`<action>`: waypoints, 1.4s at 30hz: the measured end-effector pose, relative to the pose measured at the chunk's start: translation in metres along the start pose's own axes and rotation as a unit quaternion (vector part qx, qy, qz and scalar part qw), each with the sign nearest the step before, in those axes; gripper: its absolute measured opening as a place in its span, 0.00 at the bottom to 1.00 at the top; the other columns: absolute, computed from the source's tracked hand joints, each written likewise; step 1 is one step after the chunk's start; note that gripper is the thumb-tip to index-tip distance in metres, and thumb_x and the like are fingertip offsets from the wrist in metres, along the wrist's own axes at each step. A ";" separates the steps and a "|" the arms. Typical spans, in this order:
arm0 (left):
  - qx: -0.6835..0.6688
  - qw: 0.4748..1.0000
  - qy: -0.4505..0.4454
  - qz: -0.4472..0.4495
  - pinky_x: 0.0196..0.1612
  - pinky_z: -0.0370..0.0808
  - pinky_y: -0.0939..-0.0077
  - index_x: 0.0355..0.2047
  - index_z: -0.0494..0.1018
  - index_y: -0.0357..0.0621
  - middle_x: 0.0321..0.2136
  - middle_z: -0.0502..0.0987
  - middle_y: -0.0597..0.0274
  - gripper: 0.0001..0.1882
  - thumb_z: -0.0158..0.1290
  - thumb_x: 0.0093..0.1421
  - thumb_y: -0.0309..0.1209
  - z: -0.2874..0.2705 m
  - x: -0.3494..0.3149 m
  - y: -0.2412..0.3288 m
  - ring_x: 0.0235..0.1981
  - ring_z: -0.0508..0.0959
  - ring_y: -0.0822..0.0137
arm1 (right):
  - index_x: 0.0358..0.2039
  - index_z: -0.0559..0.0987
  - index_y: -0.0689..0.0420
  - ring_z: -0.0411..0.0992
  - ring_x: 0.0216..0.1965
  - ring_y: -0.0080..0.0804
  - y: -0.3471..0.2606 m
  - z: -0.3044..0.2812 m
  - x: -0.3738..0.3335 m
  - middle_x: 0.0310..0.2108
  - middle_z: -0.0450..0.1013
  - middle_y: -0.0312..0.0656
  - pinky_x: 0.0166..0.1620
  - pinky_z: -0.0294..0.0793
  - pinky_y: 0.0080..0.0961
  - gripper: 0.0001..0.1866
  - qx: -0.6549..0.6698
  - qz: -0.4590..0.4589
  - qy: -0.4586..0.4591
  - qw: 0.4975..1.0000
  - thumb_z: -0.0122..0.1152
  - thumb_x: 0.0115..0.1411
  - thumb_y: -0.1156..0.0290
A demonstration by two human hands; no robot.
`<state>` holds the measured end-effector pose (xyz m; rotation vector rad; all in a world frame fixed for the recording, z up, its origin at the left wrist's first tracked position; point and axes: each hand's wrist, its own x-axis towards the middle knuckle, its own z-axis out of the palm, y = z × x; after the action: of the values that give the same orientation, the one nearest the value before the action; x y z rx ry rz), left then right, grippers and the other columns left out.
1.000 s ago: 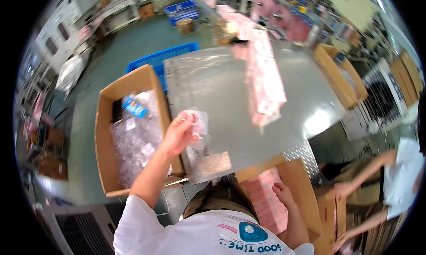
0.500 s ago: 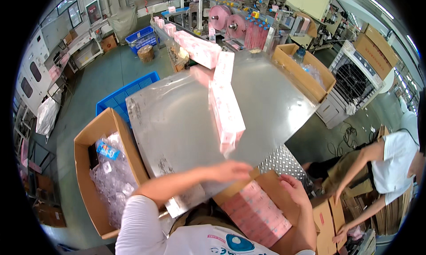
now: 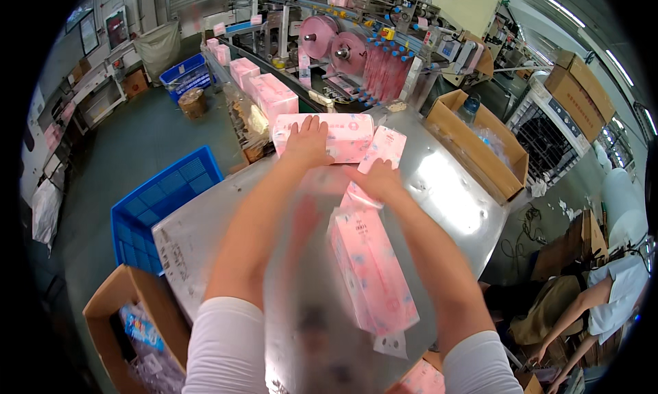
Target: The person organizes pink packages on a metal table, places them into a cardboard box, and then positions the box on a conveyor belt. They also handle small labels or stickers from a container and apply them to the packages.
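Observation:
A long pink-and-white wrapped tissue pack (image 3: 355, 132) lies crosswise at the far edge of the metal table. My left hand (image 3: 308, 144) rests on its left part, fingers spread over the top. Against its right end lies a narrower pink pack (image 3: 385, 144), slanting toward me. My right hand (image 3: 381, 180) lies over this pack, open, with the thumb stretched left; a blur covers part of the thumb. Nearer to me, a large pink pack (image 3: 373, 271) lies lengthwise under my right forearm, a loose flap of wrapper at its near end.
More pink packs (image 3: 271, 95) line the conveyor beyond the metal table (image 3: 205, 223). Left stand a blue crate (image 3: 164, 205) and a carton of plastic wrap (image 3: 113, 312). Another carton (image 3: 480, 140) sits at the table's right corner. A co-worker (image 3: 589, 301) bends at lower right.
Both hands have moved from the carton of pink packs near my body to the packs at the table's far side. The view has shifted, and a pack now lies crosswise there.

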<state>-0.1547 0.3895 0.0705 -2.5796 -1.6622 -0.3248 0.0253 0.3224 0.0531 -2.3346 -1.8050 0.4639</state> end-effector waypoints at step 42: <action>-0.189 0.967 -0.039 -0.166 0.57 0.50 0.35 0.63 0.46 0.40 0.64 0.44 0.46 0.46 0.46 0.54 0.58 0.013 -0.032 -0.034 0.64 0.49 0.50 | 0.62 0.50 0.64 0.53 0.60 0.61 -0.084 0.036 0.039 0.65 0.42 0.54 0.57 0.60 0.45 0.51 0.067 0.042 0.067 0.995 0.52 0.50 0.37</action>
<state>-0.1966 0.3772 0.0488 -2.5722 -2.2628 -0.6210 -0.0545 0.3797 0.0392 -2.2985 -1.5728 0.4152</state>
